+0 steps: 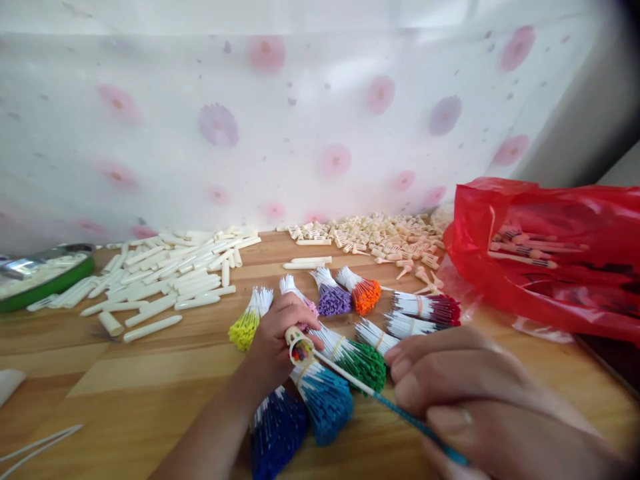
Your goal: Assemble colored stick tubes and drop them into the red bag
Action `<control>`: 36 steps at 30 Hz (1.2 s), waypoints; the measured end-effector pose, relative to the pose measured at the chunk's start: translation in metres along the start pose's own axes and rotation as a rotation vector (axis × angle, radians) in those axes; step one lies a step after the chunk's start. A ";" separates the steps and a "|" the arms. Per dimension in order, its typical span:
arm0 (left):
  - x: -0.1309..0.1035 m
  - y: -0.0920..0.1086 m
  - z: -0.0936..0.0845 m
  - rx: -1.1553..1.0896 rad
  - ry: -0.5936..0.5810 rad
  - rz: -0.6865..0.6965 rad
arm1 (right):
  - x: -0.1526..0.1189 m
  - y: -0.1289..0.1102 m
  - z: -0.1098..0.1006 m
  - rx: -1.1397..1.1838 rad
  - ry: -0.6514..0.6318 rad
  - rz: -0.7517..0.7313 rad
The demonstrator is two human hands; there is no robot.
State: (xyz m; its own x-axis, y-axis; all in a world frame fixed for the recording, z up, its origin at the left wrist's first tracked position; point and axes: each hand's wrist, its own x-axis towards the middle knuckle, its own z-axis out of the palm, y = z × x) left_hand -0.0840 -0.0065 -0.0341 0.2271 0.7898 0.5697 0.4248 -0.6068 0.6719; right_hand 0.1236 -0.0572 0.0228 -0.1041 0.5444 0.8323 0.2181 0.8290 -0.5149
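My left hand [283, 323] is closed around a cream pen barrel [296, 339], its open end facing me and several coloured tips visible inside. Between the fingertips of my right hand [465, 387] is a slim blue-and-white pen refill [400, 412], slanting so that its white end is at the barrel's mouth. Bundles of refills lie around my left hand: yellow [245, 327], purple [335, 299], orange [366, 295], green [361, 363], light blue [327, 403] and dark blue [279, 433]. A dark red bundle [440, 308] lies beyond my right hand.
Loose white barrels [170, 280] are heaped at the left beside a green-rimmed dish [55, 288]. Small cream pen parts [370, 237] form a pile at the back. A red plastic bag [480, 233] with pens inside stands at right. A flowered sheet [300, 120] hangs behind the wooden table [130, 377].
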 end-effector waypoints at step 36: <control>-0.013 -0.004 -0.004 0.339 0.057 0.099 | -0.002 0.036 0.033 -0.270 -0.132 -0.081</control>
State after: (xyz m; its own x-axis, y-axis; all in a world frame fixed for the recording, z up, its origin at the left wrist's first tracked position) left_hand -0.0919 -0.0145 -0.0426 0.2361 0.7166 0.6563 0.6721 -0.6082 0.4223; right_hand 0.0998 -0.0243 -0.0037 -0.2530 0.5046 0.8255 0.4518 0.8161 -0.3603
